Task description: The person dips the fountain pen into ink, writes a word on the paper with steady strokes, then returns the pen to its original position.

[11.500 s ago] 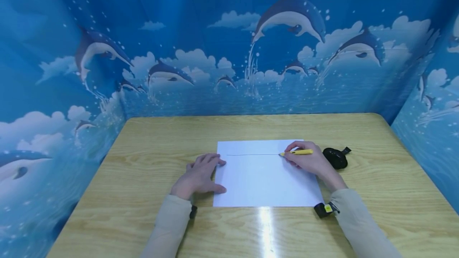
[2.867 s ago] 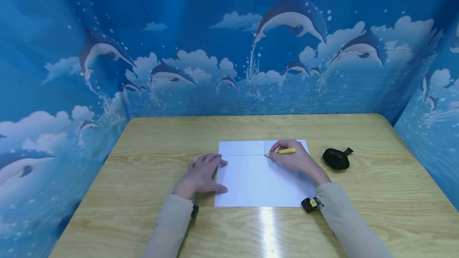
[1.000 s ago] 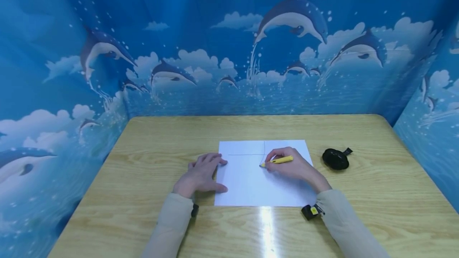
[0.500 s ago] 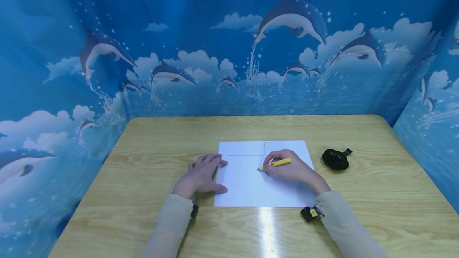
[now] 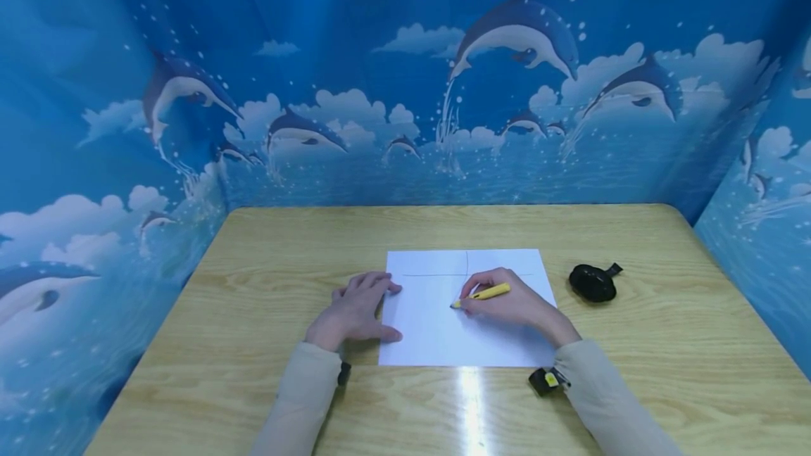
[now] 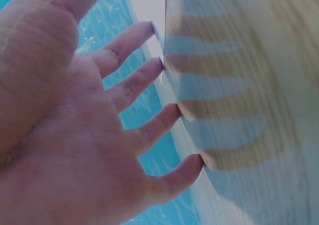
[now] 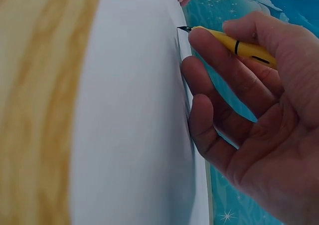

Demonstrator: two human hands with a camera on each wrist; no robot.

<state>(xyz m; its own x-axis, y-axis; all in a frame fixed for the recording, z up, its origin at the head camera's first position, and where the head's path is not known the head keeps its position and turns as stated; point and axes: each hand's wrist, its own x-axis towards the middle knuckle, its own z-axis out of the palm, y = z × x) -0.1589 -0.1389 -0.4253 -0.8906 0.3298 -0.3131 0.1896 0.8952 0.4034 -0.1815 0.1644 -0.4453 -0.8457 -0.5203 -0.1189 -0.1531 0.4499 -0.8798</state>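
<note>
Near the middle of the white sheet [image 5: 418,319], the right grip [image 5: 510,299] pinches a slim, smooth yellow pen [image 5: 495,291], its dark nib [image 7: 186,29] down at the paper. A clean stroke wants light, even pressure and a constant slant. The left grip [image 5: 355,310], spread wide over the sheet's left edge, should press flat against creeping. Beyond lie the wood-grained bench [image 5: 285,238] and a glossy, rounded black object [image 5: 593,284].
</note>
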